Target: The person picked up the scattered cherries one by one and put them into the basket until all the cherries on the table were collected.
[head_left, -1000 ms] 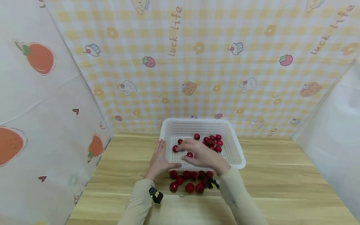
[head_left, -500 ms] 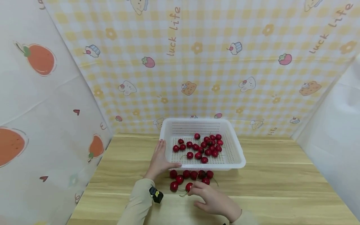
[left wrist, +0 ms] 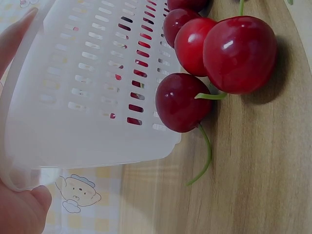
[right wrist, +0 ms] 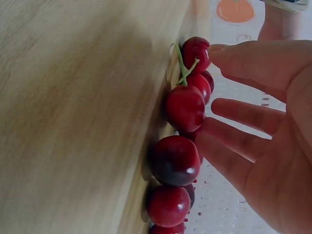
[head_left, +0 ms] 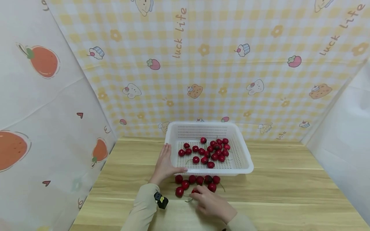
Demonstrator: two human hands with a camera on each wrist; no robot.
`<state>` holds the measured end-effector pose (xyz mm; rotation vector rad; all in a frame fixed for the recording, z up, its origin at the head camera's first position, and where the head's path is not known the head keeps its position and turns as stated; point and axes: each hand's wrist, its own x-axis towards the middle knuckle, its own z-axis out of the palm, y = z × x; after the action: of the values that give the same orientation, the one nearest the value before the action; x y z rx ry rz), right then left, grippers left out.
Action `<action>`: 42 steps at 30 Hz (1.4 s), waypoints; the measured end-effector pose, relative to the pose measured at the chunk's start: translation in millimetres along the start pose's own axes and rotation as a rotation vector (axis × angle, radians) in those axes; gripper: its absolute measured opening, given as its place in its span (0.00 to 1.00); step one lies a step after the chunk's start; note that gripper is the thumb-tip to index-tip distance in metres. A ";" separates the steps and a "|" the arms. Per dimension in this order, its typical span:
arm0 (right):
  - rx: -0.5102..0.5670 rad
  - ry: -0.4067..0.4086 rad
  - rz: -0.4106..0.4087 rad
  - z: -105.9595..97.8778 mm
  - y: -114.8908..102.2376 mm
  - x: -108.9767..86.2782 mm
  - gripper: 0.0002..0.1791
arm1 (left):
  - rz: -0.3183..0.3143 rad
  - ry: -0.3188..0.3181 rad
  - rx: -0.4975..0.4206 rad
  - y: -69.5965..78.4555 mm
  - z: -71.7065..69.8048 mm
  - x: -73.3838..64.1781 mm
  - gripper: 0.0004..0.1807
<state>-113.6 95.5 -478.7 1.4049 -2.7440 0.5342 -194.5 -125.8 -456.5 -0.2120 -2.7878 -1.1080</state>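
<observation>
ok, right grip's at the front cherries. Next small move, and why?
Probably close the right grip on the cherry its fingertips partly cover. In the right wrist view its thumb and fingers stand apart beside the cherries, and the left grip rests on the basket's rim.

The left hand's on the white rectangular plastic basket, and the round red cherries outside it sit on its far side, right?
Not the far side: in the head view, the round red cherries outside lie on the near side of the white rectangular plastic basket. The left hand is indeed on it.
</observation>
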 end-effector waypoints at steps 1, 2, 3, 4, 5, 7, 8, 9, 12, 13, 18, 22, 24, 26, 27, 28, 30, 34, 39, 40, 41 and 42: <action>0.002 -0.005 0.001 1.0 0.6 0.7 0.20 | 0.003 0.002 -0.001 -0.3 0.3 0.2 0.70; 0.002 -0.009 0.001 1.7 1.0 1.4 0.20 | 0.004 0.002 -0.003 -0.6 0.5 0.5 0.70; 0.001 -0.011 0.002 2.2 1.3 1.9 0.20 | 0.006 0.002 -0.002 -1.0 0.8 0.8 0.70; -0.001 -0.013 0.005 2.9 1.6 2.5 0.20 | 0.008 0.004 -0.004 -1.4 1.1 1.2 0.70; -0.006 -0.011 0.007 3.5 1.7 3.0 0.20 | 0.008 0.006 -0.007 -1.7 1.2 1.5 0.70; -0.017 -0.003 0.013 5.4 2.1 4.3 0.18 | 0.007 0.008 -0.006 -2.4 1.7 2.1 0.70; -0.025 0.003 0.017 6.4 2.2 5.0 0.18 | 0.005 0.009 -0.006 -2.4 1.7 2.2 0.71; -0.034 0.009 0.022 7.6 2.1 5.7 0.17 | 0.004 0.012 -0.008 -2.4 1.8 2.3 0.71; -0.044 0.013 0.058 10.8 2.0 8.3 0.15 | 0.003 0.017 -0.016 -1.8 1.8 1.6 0.71; -0.044 0.006 0.074 11.7 1.8 9.2 0.14 | 0.001 0.016 -0.018 -1.5 1.8 1.2 0.71; -0.022 -0.037 0.142 15.5 0.5 13.9 0.08 | -0.009 0.005 -0.021 -1.1 2.5 -0.6 0.71; -0.020 -0.031 0.145 17.7 1.1 16.4 0.08 | -0.013 0.007 -0.008 -1.3 3.4 -0.9 0.70; -0.020 -0.028 0.137 18.1 2.0 17.4 0.09 | -0.010 0.009 -0.006 -0.7 3.3 -0.8 0.70; -0.016 -0.035 0.128 18.0 3.5 18.5 0.10 | -0.008 0.011 -0.003 0.1 2.9 -0.7 0.70; -0.012 -0.041 0.119 16.7 4.0 18.8 0.10 | -0.006 0.011 -0.004 0.5 2.6 -0.5 0.70; -0.006 -0.042 0.104 15.0 4.4 18.9 0.10 | -0.006 0.010 -0.005 0.6 2.4 -0.5 0.70; 0.013 -0.041 0.071 11.4 5.6 18.2 0.10 | -0.008 0.009 -0.004 0.3 2.2 -0.6 0.69; 0.084 -0.005 0.005 -0.4 7.3 14.5 0.10 | -0.007 0.008 -0.013 -0.5 1.9 -0.8 0.69; 0.117 0.086 -0.092 -28.2 5.6 12.3 0.11 | -0.005 0.009 -0.012 -0.7 2.2 -0.7 0.69; 0.100 0.106 -0.113 -35.0 5.6 12.3 0.11 | -0.007 0.008 -0.010 -0.6 2.3 -0.7 0.69; 0.088 0.121 -0.133 -42.5 5.9 12.4 0.12 | -0.009 0.007 -0.006 -0.5 2.4 -0.5 0.69; 0.085 0.129 -0.146 -50.2 6.3 12.5 0.13 | -0.012 0.003 -0.002 -0.5 2.4 -0.3 0.69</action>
<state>-133.1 104.4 -431.3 1.5160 -2.5237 0.7145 -194.5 -124.5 -458.6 -0.1938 -2.7884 -1.1133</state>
